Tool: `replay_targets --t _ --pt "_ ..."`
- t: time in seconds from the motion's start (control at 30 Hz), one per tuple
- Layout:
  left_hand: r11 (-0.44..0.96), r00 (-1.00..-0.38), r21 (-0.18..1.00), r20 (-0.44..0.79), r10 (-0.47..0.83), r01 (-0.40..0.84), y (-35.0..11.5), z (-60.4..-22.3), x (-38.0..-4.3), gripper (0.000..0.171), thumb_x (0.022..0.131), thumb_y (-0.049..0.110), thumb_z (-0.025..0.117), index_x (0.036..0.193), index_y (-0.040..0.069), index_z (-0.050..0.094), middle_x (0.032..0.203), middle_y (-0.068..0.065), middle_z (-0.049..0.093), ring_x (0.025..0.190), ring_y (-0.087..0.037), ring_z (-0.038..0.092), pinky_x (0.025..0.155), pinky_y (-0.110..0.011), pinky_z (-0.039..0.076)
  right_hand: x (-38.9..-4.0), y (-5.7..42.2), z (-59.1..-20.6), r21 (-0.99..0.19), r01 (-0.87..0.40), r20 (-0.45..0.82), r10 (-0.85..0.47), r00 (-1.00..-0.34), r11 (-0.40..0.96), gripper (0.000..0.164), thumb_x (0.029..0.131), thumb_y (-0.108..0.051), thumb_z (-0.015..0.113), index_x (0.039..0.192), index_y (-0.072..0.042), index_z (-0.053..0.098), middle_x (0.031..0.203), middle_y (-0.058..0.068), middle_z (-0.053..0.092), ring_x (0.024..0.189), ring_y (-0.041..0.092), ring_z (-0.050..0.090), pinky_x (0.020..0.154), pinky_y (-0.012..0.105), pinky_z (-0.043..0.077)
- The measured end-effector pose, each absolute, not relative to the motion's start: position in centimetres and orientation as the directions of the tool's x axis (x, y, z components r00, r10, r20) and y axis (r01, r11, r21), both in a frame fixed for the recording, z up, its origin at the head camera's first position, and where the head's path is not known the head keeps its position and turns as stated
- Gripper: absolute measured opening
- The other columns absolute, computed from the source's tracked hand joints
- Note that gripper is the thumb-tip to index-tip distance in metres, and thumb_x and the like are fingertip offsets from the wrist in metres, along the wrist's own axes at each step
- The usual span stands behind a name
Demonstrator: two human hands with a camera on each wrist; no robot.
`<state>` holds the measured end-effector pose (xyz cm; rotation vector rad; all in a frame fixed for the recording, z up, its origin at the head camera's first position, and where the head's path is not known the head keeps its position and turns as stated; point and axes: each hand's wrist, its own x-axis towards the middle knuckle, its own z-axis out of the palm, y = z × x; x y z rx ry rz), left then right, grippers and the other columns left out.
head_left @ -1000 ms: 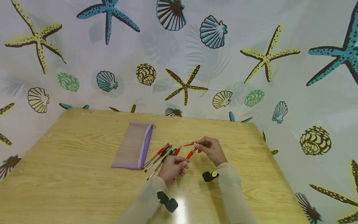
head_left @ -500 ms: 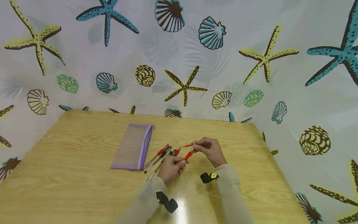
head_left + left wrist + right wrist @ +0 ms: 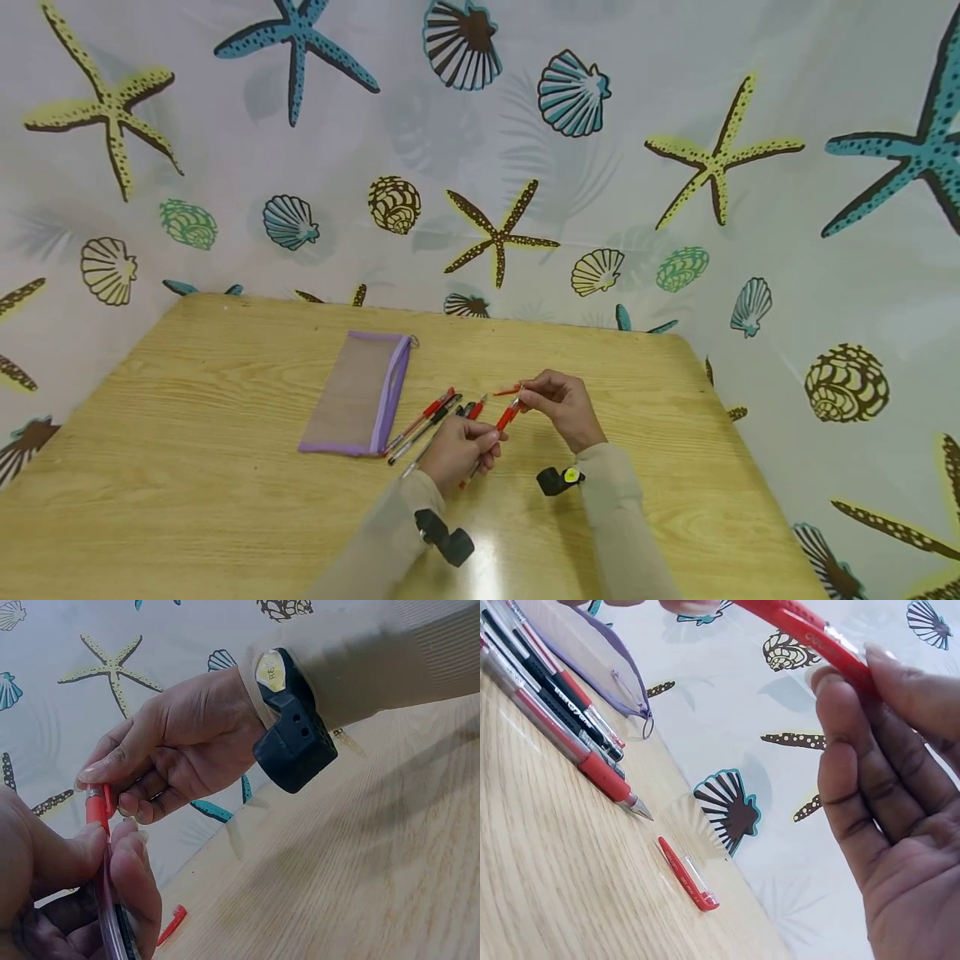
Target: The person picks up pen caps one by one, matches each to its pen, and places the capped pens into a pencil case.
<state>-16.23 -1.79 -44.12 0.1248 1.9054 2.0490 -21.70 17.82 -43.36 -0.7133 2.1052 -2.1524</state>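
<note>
My left hand [image 3: 465, 450] grips the clear barrel of a red gel pen [image 3: 111, 922], which slants up toward my right hand [image 3: 566, 408]. Thumb and fingertips of the right hand pinch the red cap [image 3: 838, 656] at the pen's upper end. The cap's clip runs alongside the red part of the pen. On the table beyond lies a loose red cap [image 3: 688, 877]. Near it is an uncapped pen [image 3: 604, 776] with a red grip and bare metal tip. My left hand partly covers the pens on the table in the head view.
Several red and black pens [image 3: 423, 421] lie side by side left of my hands. A mesh pencil case [image 3: 352, 392] with purple edging lies flat beyond them. The wooden table [image 3: 187, 467] meets a patterned cloth [image 3: 465, 125] at the back.
The pen tilts slightly between the hands, its lower end hidden half a second ago and visible again now. Both hands stay nearly in place; the pens and pencil case on the table have not moved.
</note>
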Motion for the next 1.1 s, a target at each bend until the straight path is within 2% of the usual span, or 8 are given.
replay_targets --t 0.1,0.2,0.33,0.47,0.57,0.7,0.87,1.1 --pt "-0.017 -0.945 0.987 -0.151 0.29 -0.163 -1.8 -44.2 -16.4 0.023 0.098 0.001 0.052 0.105 -0.017 0.065 0.07 -0.002 0.062 0.055 -0.008 0.055 0.053 -0.022 0.052 -21.7 17.6 -43.4 -0.956 -0.286 0.288 -0.335 -0.897 -0.056 0.028 0.091 0.0 0.063 0.103 0.024 0.054 0.092 0.002 0.07 0.074 0.012 0.067 0.076 0.032 0.057" --pt "0.057 -0.954 0.99 -0.139 0.267 -0.129 -2.0 -44.2 -16.6 0.023 0.097 0.004 0.054 0.105 -0.014 0.067 0.073 -0.004 0.066 0.057 -0.009 0.057 0.055 -0.025 0.055 -22.0 17.5 -43.6 -0.955 -0.293 0.288 -0.321 -0.902 -0.035 0.024 0.091 -0.001 0.064 0.103 0.02 0.059 0.096 0.015 0.07 0.074 0.013 0.068 0.075 0.032 0.057" --pt "0.209 -0.958 0.973 -0.147 0.247 -0.096 -2.5 -43.9 -16.8 0.023 0.097 0.011 0.057 0.106 -0.006 0.07 0.081 -0.006 0.07 0.062 -0.012 0.061 0.049 -0.024 0.049 -22.2 17.3 -44.1 -0.958 -0.287 0.273 -0.286 -0.918 0.007 0.02 0.091 -0.004 0.066 0.104 0.011 0.065 0.096 0.026 0.066 0.075 0.02 0.068 0.075 0.036 0.057" --pt "0.306 -0.964 0.949 -0.144 0.224 -0.071 -2.8 -43.8 -17.0 0.023 0.097 0.015 0.06 0.108 -0.001 0.071 0.09 -0.009 0.068 0.064 -0.013 0.063 0.054 -0.027 0.052 -22.3 17.0 -44.2 -0.96 -0.276 0.255 -0.26 -0.931 0.049 0.022 0.091 -0.006 0.066 0.106 0.01 0.065 0.092 0.019 0.069 0.077 0.026 0.068 0.075 0.043 0.056" --pt "0.292 -0.965 0.953 -0.147 0.219 -0.079 -3.0 -43.9 -17.1 0.024 0.096 0.016 0.061 0.111 -0.001 0.069 0.095 -0.015 0.066 0.066 -0.014 0.064 0.065 -0.034 0.057 -22.4 16.8 -44.1 -0.96 -0.271 0.246 -0.251 -0.936 0.068 0.022 0.091 -0.005 0.066 0.106 0.011 0.065 0.093 0.025 0.068 0.077 0.026 0.068 0.073 0.043 0.055" --pt "0.264 -0.965 0.961 -0.142 0.222 -0.08 -3.3 -44.1 -17.2 0.024 0.094 0.017 0.063 0.11 0.0 0.068 0.095 -0.018 0.067 0.068 -0.017 0.067 0.064 -0.035 0.058 -22.6 16.8 -44.3 -0.962 -0.257 0.228 -0.241 -0.943 0.095 0.021 0.091 -0.005 0.066 0.105 0.01 0.066 0.092 0.024 0.068 0.075 0.021 0.068 0.071 0.04 0.055" --pt "0.349 -0.975 0.937 -0.095 0.202 -0.019 -3.7 -44.3 -17.5 0.019 0.091 0.015 0.068 0.105 0.004 0.071 0.086 -0.01 0.067 0.068 -0.018 0.065 0.058 -0.029 0.053 -23.0 16.2 -44.6 -0.965 -0.24 0.21 -0.234 -0.949 0.107 0.023 0.091 -0.01 0.068 0.105 0.008 0.067 0.089 0.013 0.071 0.076 0.017 0.067 0.073 0.044 0.054" --pt "0.472 -0.983 0.882 -0.075 0.169 0.014 -4.6 -44.4 -17.7 0.018 0.085 0.013 0.074 0.102 0.009 0.074 0.083 0.002 0.065 0.074 -0.013 0.058 0.064 -0.029 0.049 -23.5 15.1 -44.9 -0.968 -0.193 0.153 -0.232 -0.961 0.159 0.027 0.09 -0.009 0.068 0.109 0.011 0.066 0.096 0.019 0.069 0.081 0.029 0.066 0.078 0.051 0.052"
